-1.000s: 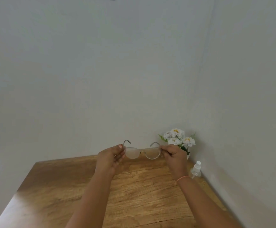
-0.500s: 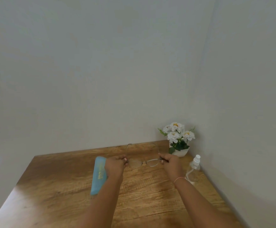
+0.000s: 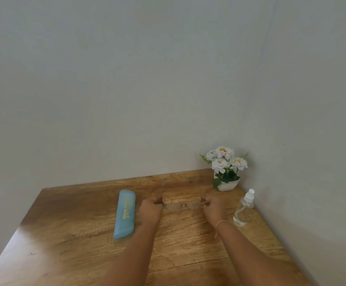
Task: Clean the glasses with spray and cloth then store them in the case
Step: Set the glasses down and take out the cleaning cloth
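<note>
Thin-framed clear glasses (image 3: pixel 181 205) sit low over the wooden table (image 3: pixel 64 234), temples unfolded and pointing away from me. My left hand (image 3: pixel 149 211) pinches the frame's left end and my right hand (image 3: pixel 215 208) pinches its right end. A closed light-blue glasses case (image 3: pixel 125 213) with yellow lettering lies just left of my left hand. A clear spray bottle (image 3: pixel 243 209) with a white nozzle stands to the right of my right hand. No cloth is visible.
A small white pot of white flowers (image 3: pixel 225 168) stands in the far right corner, behind the spray bottle. Grey walls close the table at the back and right. The table's left edge runs diagonally toward me.
Both hands have lowered the glasses from in front of the wall down to the tabletop. The blue case, hidden before, has come into view.
</note>
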